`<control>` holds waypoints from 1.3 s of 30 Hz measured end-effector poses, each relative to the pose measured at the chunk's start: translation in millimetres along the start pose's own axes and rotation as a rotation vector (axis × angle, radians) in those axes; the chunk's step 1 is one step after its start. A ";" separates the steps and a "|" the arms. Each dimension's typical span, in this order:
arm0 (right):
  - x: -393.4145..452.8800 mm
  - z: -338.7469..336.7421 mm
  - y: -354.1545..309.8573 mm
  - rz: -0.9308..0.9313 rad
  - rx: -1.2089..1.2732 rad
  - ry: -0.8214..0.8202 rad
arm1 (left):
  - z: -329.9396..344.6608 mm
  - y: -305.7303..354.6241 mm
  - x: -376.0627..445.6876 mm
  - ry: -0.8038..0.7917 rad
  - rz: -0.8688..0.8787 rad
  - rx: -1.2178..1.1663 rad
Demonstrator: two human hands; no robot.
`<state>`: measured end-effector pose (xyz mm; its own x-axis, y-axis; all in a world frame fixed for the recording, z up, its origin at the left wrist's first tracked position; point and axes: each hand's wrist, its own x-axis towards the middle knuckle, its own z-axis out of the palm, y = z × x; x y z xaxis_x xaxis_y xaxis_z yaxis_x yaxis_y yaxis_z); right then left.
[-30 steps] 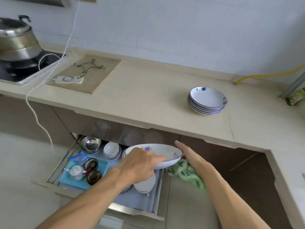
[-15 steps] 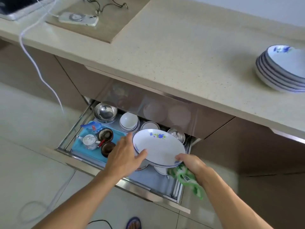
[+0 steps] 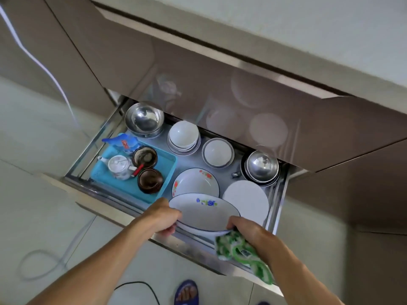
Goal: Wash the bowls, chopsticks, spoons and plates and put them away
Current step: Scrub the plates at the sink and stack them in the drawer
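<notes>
I hold a white plate with a blue flower over the front of the open drawer. My left hand grips its left rim. On the right rim, my right hand pinches the plate and also holds a green and white cloth. Just behind the held plate, a plate with red flowers lies in the drawer, and a plain white plate lies to its right.
The drawer also holds two steel bowls, stacked white bowls and a blue tray with a teapot and dark cups. The counter edge overhangs above. A white cable hangs at left; my sandalled foot is below.
My view has tilted down and closer to the drawer. Both hands have lowered the blue-flowered plate toward the drawer's front, above the red-flowered plate.
</notes>
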<state>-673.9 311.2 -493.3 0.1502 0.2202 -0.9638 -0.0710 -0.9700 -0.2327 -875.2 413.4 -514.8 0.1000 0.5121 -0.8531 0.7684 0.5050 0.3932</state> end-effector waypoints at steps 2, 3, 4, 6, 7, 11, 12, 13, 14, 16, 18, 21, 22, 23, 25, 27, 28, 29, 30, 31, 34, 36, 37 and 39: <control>16.9 7.9 0.6 0.011 -0.015 -0.008 | 3.7 -9.1 18.0 -0.012 -0.005 0.059; 24.4 11.8 -1.3 0.007 -0.035 -0.004 | 4.7 -12.8 26.6 0.001 -0.014 0.080; 35.0 16.0 -2.7 -0.002 -0.054 -0.003 | 6.6 -17.1 37.2 0.022 -0.017 0.092; 51.7 22.6 -9.3 -0.020 -0.086 0.000 | 6.4 -21.0 53.1 0.063 -0.022 0.102; 59.9 25.5 -12.7 -0.026 -0.098 -0.001 | 6.3 -22.5 60.8 0.078 -0.020 0.110; 101.5 36.1 -23.0 -0.041 -0.103 0.028 | 6.3 -25.5 98.3 0.128 -0.010 0.173; 110.3 38.8 -23.1 -0.042 -0.091 0.035 | 7.5 -26.4 107.7 0.134 -0.007 0.172; 119.4 42.3 -22.3 -0.039 -0.076 0.044 | 9.0 -27.6 116.7 0.133 -0.008 0.167; 132.5 46.1 -19.1 -0.031 -0.054 0.054 | 12.0 -29.8 127.2 0.136 -0.007 0.170; 144.8 52.8 -14.4 -0.021 -0.018 0.092 | 13.0 -28.7 133.4 0.156 -0.001 0.194; 168.5 61.8 -6.7 -0.015 0.005 0.127 | 17.8 -31.8 145.1 0.184 0.007 0.210; 221.4 66.6 11.6 -0.030 0.040 0.162 | 24.2 -34.6 162.8 0.225 0.015 0.247; 231.0 67.1 15.5 -0.032 0.053 0.169 | 25.7 -35.3 167.4 0.236 0.013 0.255; 229.3 68.7 13.8 -0.028 0.054 0.176 | 27.3 -35.6 171.2 0.243 0.014 0.259; 211.5 73.0 3.7 -0.019 0.059 0.179 | 29.6 -35.5 177.1 0.251 0.021 0.266; 207.2 75.1 1.6 -0.021 0.070 0.202 | 32.1 -36.1 182.5 0.251 0.033 0.255; 207.9 75.3 2.1 -0.029 0.056 0.216 | 33.2 -36.9 185.1 0.251 0.038 0.244; 209.9 75.3 2.5 -0.038 0.038 0.229 | 35.1 -37.7 188.4 0.252 0.046 0.234; 212.3 75.6 4.0 -0.042 0.017 0.234 | 36.1 -38.4 190.7 0.255 0.054 0.226; 214.2 75.7 4.9 -0.050 0.008 0.240 | 36.7 -38.6 191.4 0.260 0.060 0.219; 222.2 74.5 6.1 -0.080 -0.072 0.249 | 40.4 -39.6 194.4 0.282 0.070 0.264; 223.0 73.9 4.8 -0.092 -0.162 0.278 | 42.3 -40.6 195.8 0.289 0.054 0.318; 223.3 72.9 4.0 -0.100 -0.214 0.293 | 43.1 -40.8 196.0 0.281 0.049 0.332; 224.4 71.5 3.7 -0.091 -0.293 0.297 | 45.6 -41.4 197.4 0.255 0.048 0.340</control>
<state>-710.9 364.4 -719.7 0.4233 0.3088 -0.8517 0.2327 -0.9456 -0.2272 -858.4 461.9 -715.2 0.0137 0.7066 -0.7075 0.9357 0.2405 0.2583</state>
